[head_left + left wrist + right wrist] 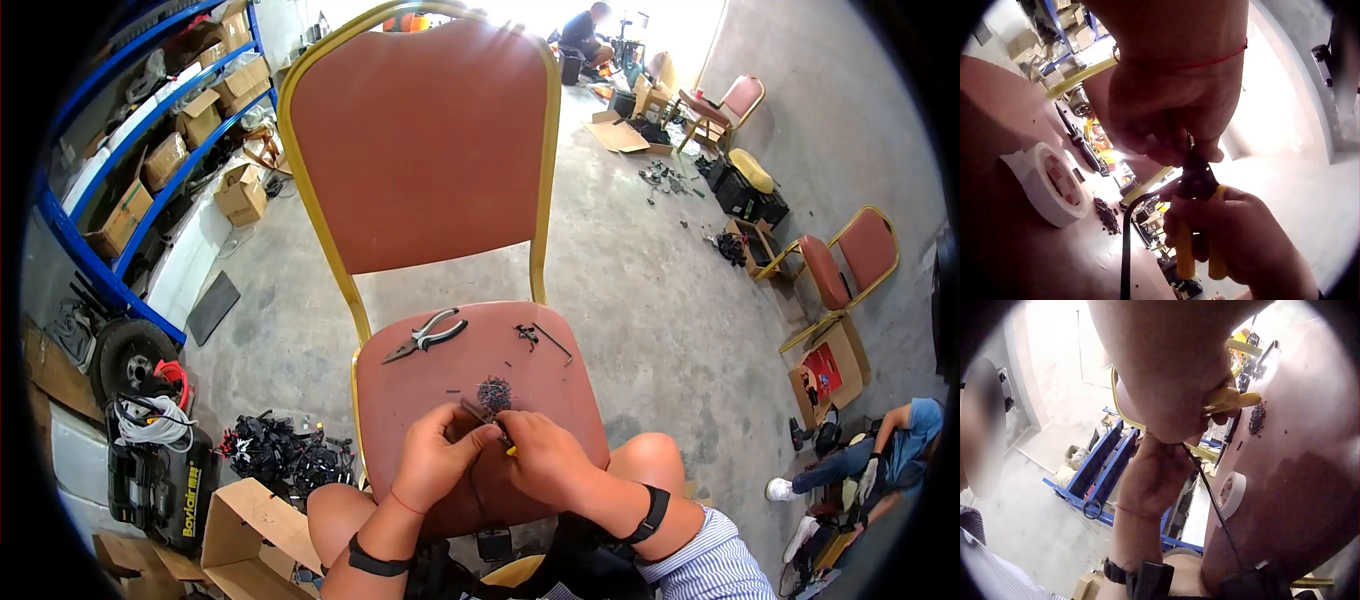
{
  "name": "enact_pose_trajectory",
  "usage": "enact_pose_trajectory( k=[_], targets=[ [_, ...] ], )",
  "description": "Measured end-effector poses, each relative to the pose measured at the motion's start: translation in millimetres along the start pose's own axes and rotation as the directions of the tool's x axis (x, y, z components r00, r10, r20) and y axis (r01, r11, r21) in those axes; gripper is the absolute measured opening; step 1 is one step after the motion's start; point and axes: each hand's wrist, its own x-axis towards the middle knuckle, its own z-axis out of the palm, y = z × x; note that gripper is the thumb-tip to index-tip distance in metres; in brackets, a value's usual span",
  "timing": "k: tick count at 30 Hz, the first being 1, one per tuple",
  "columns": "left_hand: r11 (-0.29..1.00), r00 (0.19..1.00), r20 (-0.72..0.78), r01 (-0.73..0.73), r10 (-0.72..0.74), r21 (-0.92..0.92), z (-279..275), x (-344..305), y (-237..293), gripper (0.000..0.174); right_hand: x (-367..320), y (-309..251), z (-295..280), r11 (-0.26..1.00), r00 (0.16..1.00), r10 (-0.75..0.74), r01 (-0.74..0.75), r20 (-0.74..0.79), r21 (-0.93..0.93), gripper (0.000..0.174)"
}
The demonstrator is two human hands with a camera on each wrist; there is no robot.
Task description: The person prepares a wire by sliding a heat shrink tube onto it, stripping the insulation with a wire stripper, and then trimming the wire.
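Note:
My right hand [545, 455] grips a yellow-handled cutter [1185, 256] whose dark head [1197, 181] meets the fingertips of my left hand [440, 455]. The left fingers pinch the end of a black cable [1127, 250] at that head, and its rest droops over the seat. Both hands are above the front half of a reddish chair seat [400, 395]. Just beyond them is a pile of small dark clippings [494, 390]. A white tape roll [1060, 187] stands on the seat in the left wrist view, hidden by the left hand in the head view.
Grey-handled pliers [428, 337] lie at the seat's back left, a hex key [553, 342] and small black parts [525, 337] at its back right. The chair's backrest [430, 150] rises behind. Black parts [285, 455] and an open carton [262, 530] are left on the floor.

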Motion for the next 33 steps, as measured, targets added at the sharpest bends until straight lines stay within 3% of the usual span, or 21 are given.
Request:
enact_pose_trajectory(
  k=[7,9,13,15,18,24,30,33],
  targets=[
    [0.999,1.000,0.004,0.013,-0.013,-0.041,0,0,-3,0.024,1,2,0,0.999,0.999,-0.006,0.004,0.052,0.036,0.041],
    [0.993,0.997,0.037,0.073,-0.070,-0.091,-4,0,1,0.022,3,2,-4,0.989,0.991,0.021,-0.040,0.132,0.144,0.037],
    [0.988,0.998,0.060,0.036,-0.028,-0.148,-6,5,-8,0.016,8,-5,-17,0.947,0.978,0.063,-0.121,0.198,0.298,0.034],
    [0.981,0.999,0.044,0.014,-0.005,-0.194,-5,6,-11,0.018,8,-4,-13,0.950,0.986,0.066,-0.109,0.153,0.293,0.035],
    [0.976,0.995,0.017,0.102,-0.101,-0.194,-5,3,-6,0.017,7,-4,-11,0.956,0.988,0.099,-0.127,0.116,0.265,0.037],
    [0.981,0.993,-0.044,0.096,-0.105,-0.171,-1,2,-2,0.017,9,-8,-13,0.956,0.988,0.117,-0.139,0.099,0.259,0.041],
    [0.996,0.989,-0.142,-0.057,0.046,-0.070,7,0,-4,0.014,8,-9,-8,0.927,0.971,0.211,-0.236,0.117,0.290,0.041],
    [0.997,0.981,-0.183,-0.058,0.065,0.047,9,-1,0,0.013,8,-8,-3,0.903,0.963,0.245,-0.270,0.117,0.333,0.039]
  ],
)
